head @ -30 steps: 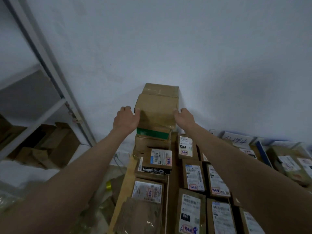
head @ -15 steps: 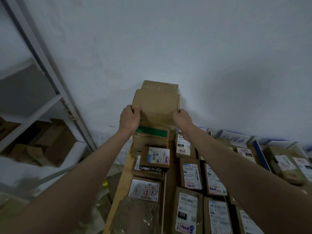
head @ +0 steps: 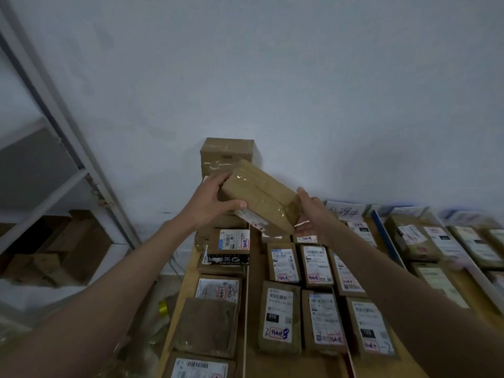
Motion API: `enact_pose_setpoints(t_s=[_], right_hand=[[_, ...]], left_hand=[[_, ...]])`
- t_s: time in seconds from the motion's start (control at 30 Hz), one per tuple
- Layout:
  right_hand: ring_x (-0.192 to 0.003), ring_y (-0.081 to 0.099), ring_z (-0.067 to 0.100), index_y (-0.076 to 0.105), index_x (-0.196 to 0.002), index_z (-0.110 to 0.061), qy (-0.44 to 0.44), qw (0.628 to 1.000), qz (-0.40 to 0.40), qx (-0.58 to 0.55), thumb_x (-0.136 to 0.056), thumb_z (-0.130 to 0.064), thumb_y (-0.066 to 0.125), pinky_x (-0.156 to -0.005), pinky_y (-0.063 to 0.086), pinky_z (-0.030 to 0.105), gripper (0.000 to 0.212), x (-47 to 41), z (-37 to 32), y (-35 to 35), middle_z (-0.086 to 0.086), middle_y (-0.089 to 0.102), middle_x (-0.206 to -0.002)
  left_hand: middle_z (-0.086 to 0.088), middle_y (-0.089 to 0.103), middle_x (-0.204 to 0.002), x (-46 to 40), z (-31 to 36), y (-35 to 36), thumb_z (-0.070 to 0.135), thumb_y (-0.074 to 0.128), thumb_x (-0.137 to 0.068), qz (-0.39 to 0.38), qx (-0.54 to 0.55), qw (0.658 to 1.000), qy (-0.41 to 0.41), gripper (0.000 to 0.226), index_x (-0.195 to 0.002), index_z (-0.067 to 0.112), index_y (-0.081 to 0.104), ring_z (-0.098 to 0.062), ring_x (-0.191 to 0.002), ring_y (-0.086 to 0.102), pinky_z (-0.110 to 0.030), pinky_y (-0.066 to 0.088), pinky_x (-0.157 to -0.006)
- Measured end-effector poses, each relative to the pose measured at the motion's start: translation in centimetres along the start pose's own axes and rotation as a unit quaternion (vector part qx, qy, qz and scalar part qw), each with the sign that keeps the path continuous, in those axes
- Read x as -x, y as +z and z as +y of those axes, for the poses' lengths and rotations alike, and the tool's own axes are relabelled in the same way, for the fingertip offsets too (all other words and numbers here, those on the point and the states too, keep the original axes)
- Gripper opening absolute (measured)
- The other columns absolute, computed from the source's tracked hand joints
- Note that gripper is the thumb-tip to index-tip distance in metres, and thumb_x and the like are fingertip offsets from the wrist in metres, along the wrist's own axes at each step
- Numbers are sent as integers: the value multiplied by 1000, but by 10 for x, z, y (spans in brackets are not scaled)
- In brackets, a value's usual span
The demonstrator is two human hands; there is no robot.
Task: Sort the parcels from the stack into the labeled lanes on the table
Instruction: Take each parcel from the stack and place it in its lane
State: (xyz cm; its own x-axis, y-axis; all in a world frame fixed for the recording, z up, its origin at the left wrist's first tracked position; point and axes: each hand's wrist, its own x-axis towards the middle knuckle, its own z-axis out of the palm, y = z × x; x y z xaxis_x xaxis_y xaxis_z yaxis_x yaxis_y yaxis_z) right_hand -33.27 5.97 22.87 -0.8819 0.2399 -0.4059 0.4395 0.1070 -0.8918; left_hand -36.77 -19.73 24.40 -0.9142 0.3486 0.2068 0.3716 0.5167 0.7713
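Hands meet around a taped brown parcel [head: 257,199], which is up in the air and tilted, its far end higher than its near end, above the back of the bench [head: 188,271]. The left hand [head: 211,203] grips the parcel's left end, with its fingers [head: 215,180] curled over the top edge and the thumb pressed along the lower side. The right hand [head: 311,214] cups the right end from beneath and behind, its fingers wrapped onto the underside and mostly hidden there. A white label [head: 249,217] shows on the parcel's lower face, too blurred to read. Directly behind the held parcel, the stack [head: 226,155] of brown cartons stands against the pale wall [head: 272,64], its top box sealed with clear tape. Below the hands, flat parcels with white shipping labels lie in rows [head: 300,296] down the bench, set apart by thin dividers; one near parcel [head: 279,320] bears a black tag reading 010. More labelled parcels [head: 436,246] fill the lanes to the right, beyond a blue divider [head: 381,225]. At the left, a white metal shelving rack [head: 68,148] holds cardboard boxes [head: 54,246] on its lower shelf.
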Motion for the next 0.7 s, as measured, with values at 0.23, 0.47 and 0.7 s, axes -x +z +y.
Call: enact_pose_setpoints(t_s=[0.23,0.47,0.7], right_hand=[[-77,75,30,33,-145,-22,-43,998,-42,22,-97,-59,46,-72,62,44,63,45,36,-39,18,70,-97],[-80,74,18,49,-130,-18,-120,975,-14,184,-91,-55,60,-72,63,34,55,66,54,-52,2,70,-98],[-81,70,13,67,-112,-5,-114,959,18,261,-90,-42,65,-69,60,25,43,73,70,-60,4,73,-96]], left_hand=[[6,60,-106,1,35,36,63,64,-82,14,-94,995,-28,48,-103,20,63,-5,-90,55,-15,41,-72],[4,63,-79,1,42,60,72,49,-85,-9,-131,988,-85,54,-81,19,60,-13,-75,63,-26,41,-59],[0,70,-92,14,31,82,73,48,-85,-87,-114,982,-118,62,-96,16,69,-14,-81,67,-31,56,-76]])
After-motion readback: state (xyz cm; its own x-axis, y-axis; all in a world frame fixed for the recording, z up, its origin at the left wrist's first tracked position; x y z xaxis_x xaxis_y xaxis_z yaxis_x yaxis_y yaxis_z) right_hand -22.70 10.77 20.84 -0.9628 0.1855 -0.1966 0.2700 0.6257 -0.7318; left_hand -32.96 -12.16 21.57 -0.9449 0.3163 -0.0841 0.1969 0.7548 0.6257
